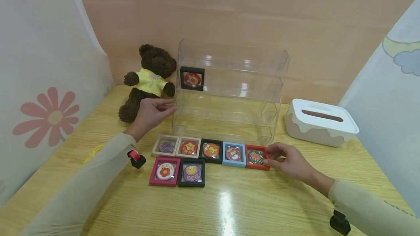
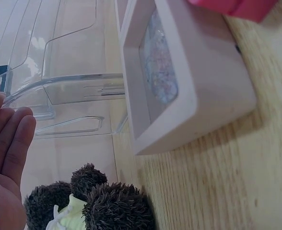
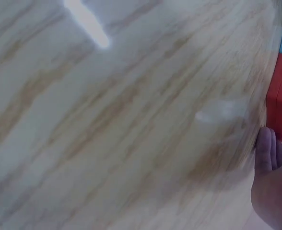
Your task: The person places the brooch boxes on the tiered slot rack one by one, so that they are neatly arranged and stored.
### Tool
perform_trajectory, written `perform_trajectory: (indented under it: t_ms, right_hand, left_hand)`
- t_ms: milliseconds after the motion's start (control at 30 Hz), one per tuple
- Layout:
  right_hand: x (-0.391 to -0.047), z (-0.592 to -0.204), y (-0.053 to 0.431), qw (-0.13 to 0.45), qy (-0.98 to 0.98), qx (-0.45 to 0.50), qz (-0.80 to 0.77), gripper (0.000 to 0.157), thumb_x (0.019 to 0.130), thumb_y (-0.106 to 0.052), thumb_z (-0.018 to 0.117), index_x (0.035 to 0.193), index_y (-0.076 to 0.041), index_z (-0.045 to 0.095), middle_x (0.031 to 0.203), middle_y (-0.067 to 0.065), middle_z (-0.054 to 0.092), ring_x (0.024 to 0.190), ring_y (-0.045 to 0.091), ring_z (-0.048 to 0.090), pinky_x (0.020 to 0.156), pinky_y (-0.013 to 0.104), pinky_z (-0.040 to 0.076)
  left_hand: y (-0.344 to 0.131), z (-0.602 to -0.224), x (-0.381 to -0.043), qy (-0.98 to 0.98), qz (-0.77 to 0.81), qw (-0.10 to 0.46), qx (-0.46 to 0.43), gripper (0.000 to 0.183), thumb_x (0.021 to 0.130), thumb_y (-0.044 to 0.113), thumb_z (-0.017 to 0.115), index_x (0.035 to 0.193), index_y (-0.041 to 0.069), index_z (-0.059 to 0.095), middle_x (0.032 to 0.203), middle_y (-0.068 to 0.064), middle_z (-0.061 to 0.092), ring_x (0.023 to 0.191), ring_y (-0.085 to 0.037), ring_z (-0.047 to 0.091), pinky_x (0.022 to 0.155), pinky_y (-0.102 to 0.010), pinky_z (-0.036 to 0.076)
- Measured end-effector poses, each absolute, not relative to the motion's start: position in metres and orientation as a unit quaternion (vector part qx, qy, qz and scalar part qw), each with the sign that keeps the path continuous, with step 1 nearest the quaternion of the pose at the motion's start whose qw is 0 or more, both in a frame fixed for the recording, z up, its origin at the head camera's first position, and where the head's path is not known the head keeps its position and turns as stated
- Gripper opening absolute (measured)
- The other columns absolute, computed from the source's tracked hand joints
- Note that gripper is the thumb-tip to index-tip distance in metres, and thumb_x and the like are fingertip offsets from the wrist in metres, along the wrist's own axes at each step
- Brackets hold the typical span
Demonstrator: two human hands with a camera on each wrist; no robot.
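Note:
My left hand (image 1: 152, 114) pinches the left side edge of a clear tiered display rack (image 1: 229, 114). In the left wrist view, thumb and fingers meet at the clear edge. Low on the right, my right hand (image 1: 292, 161) has thumb and fingertips at the right edge of a red square frame (image 1: 257, 157) holding a round badge. That frame ends a row with a light blue frame (image 1: 234, 154), a black one (image 1: 211, 151) and two pale ones, the nearer being a pale pink frame (image 1: 188, 147). Below them lie a magenta frame (image 1: 164, 171) and another black frame (image 1: 191, 173).
A black framed badge (image 1: 192, 78) stands at the rack's upper left. A brown teddy bear (image 1: 149, 79) in yellow sits left of the rack. A white tissue box (image 1: 321, 122) stands to the right. Yellow cord (image 1: 93, 153) lies beside the left sleeve.

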State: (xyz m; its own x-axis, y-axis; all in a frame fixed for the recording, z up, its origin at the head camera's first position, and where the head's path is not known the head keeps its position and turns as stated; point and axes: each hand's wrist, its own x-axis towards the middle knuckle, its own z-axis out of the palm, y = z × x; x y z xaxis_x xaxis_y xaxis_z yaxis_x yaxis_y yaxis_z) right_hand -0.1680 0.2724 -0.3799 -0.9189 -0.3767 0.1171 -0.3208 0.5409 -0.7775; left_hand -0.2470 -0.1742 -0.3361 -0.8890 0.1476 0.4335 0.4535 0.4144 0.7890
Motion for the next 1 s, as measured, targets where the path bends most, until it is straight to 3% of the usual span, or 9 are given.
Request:
perform_trajectory:
  t_ms: [300,567,700,800,1000]
  right_hand:
    - [-0.166,-0.383,0.276,0.059,0.852,-0.202,-0.480,0.044,0.080,-0.002,0.075,0.117,0.013,0.055,0.101,0.018,0.061,0.087,0.023,0.060,0.069,0.027,0.054]
    - [-0.163,-0.379,0.279,0.086,0.869,-0.208,-0.441,0.058,0.082,-0.010,0.076,0.126,0.015,0.048,0.102,0.016,0.063,0.090,0.026,0.062,0.069,0.029,0.055]
    - [-0.162,-0.377,0.280,0.099,0.870,-0.212,-0.433,0.060,0.083,-0.012,0.075,0.127,0.016,0.046,0.101,0.015,0.063,0.088,0.024,0.061,0.068,0.028,0.054]
    - [-0.162,-0.377,0.280,0.106,0.868,-0.217,-0.433,0.060,0.083,-0.011,0.075,0.128,0.016,0.046,0.101,0.014,0.061,0.087,0.022,0.059,0.067,0.028,0.053]
    - [-0.160,-0.375,0.281,0.074,0.881,-0.227,-0.408,0.053,0.081,-0.012,0.077,0.123,0.012,0.053,0.097,0.010,0.058,0.084,0.022,0.055,0.064,0.027,0.050]
  left_hand:
    - [-0.173,-0.337,-0.246,-0.828,-0.509,0.153,-0.179,0.029,0.086,0.019,0.073,0.112,0.005,0.071,0.089,-0.010,0.071,0.076,-0.012,0.069,0.061,-0.023,0.054]
    - [-0.174,-0.339,-0.247,-0.826,-0.514,0.151,-0.175,0.031,0.086,0.022,0.073,0.112,0.006,0.071,0.089,-0.010,0.071,0.076,-0.013,0.069,0.061,-0.024,0.055]
    - [-0.174,-0.339,-0.246,-0.828,-0.518,0.139,-0.166,0.032,0.086,0.022,0.073,0.114,0.006,0.070,0.090,-0.010,0.071,0.077,-0.015,0.069,0.062,-0.024,0.054]
    - [-0.169,-0.327,-0.235,-0.832,-0.513,0.133,-0.161,0.030,0.088,0.014,0.071,0.114,0.001,0.068,0.090,-0.015,0.070,0.078,-0.021,0.069,0.062,-0.023,0.054]
    - [-0.161,-0.309,-0.221,-0.838,-0.502,0.139,-0.163,0.028,0.088,0.004,0.068,0.113,-0.006,0.066,0.090,-0.019,0.069,0.079,-0.027,0.069,0.062,-0.021,0.053]
